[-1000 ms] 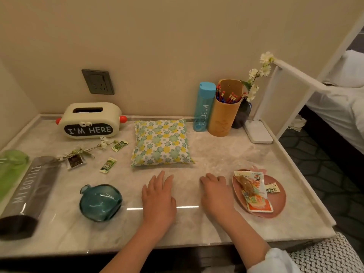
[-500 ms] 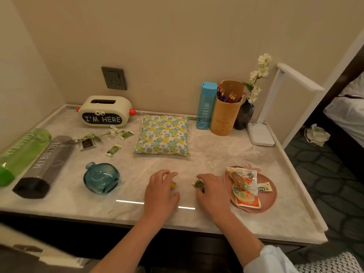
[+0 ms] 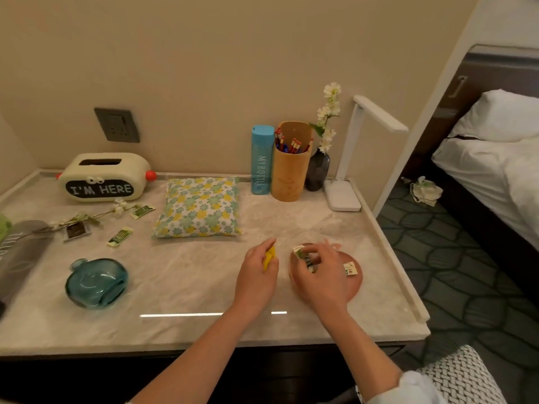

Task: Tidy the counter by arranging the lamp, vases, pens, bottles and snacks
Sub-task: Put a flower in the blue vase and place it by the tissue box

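Observation:
My left hand (image 3: 256,275) is closed on a small yellow snack (image 3: 269,257) above the counter's front middle. My right hand (image 3: 320,275) pinches a small green-and-white snack packet (image 3: 303,255) over the pink plate (image 3: 356,282), where one small packet (image 3: 350,269) shows; the rest is hidden by the hand. At the back stand a blue bottle (image 3: 262,160), a wooden pen holder (image 3: 291,167), a dark vase with white flowers (image 3: 318,170) and a white lamp (image 3: 350,170). A teal glass vase (image 3: 96,282) lies on its side at front left.
Loose snack packets (image 3: 119,236) and a flower sprig (image 3: 81,218) lie at left beside a grey bottle (image 3: 20,252) on its side. A tissue box (image 3: 102,177) and a floral cushion (image 3: 198,208) sit behind. A bed (image 3: 495,170) is to the right.
Both hands went from lying flat on the counter to each picking up a small snack. They moved right, and the right hand now hovers over the pink plate. The camera view shifted.

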